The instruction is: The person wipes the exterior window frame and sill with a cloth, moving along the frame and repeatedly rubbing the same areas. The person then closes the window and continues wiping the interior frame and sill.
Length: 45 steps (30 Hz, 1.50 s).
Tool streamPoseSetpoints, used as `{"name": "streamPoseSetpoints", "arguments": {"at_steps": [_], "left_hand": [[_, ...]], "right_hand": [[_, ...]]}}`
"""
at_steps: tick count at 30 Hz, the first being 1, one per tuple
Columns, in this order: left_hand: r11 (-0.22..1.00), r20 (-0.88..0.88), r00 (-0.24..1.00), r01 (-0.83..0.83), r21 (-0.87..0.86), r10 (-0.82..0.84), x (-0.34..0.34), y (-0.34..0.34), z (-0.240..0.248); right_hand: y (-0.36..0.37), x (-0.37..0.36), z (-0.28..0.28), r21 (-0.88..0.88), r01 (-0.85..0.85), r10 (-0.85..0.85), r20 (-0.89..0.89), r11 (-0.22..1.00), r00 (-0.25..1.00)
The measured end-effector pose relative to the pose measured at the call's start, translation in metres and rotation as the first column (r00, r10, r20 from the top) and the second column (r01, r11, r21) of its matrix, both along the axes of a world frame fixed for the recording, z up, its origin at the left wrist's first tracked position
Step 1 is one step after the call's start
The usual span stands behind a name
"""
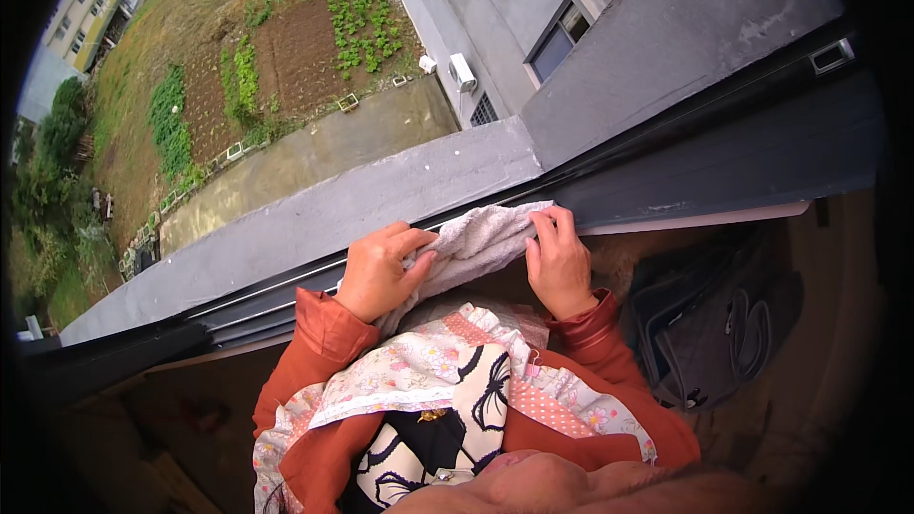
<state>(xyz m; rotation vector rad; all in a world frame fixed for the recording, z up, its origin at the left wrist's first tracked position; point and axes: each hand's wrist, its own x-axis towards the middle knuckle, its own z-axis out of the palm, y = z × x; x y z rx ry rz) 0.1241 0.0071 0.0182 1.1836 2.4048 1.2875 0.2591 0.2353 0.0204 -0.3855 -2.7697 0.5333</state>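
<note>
A crumpled, light grey cloth is stretched between my two hands, lying against the dark window track. My left hand grips its left end, thumb pressed toward the bent fingers. At the other end, my right hand pinches a corner between thumb and fingertips. Part of the cloth hangs down past my left wrist toward my apron, which is floral with ruffles. Both forearms are in rust-orange sleeves.
Beyond the track runs a grey concrete ledge, with a drop to garden plots outside. A dark window frame slants up to the right. Below it, dark slippers or bags lie indoors, hard to make out. An air-conditioner unit hangs on the neighbouring wall.
</note>
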Motion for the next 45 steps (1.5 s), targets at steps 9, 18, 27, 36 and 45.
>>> {"name": "streamPoseSetpoints", "arguments": {"at_steps": [9,18,27,36,45], "left_hand": [[0.997,-0.078,0.997,0.009,0.073,-0.003,-0.01,0.008,0.01],[0.988,-0.113,0.981,-0.155,0.015,0.155,0.002,0.016,-0.015],[0.948,-0.21,0.928,-0.319,-0.018,0.308,0.001,-0.054,0.001],[0.745,-0.092,0.742,-0.667,-0.012,0.664,0.036,-0.144,0.001],[0.465,-0.007,0.467,-0.881,0.089,0.884,0.081,-0.205,-0.01]], "right_hand": [[0.01,-0.029,-0.007,0.138,0.004,0.01,-0.103,0.99,0.995],[0.015,-0.023,-0.021,0.23,-0.132,0.07,0.258,0.964,0.964],[-0.053,-0.053,-0.013,0.288,-0.428,0.33,0.331,0.857,0.884],[-0.145,-0.092,-0.025,0.233,-0.761,0.682,0.341,0.605,0.647],[-0.234,-0.13,-0.019,0.274,-0.922,0.876,0.325,0.275,0.358]]}}
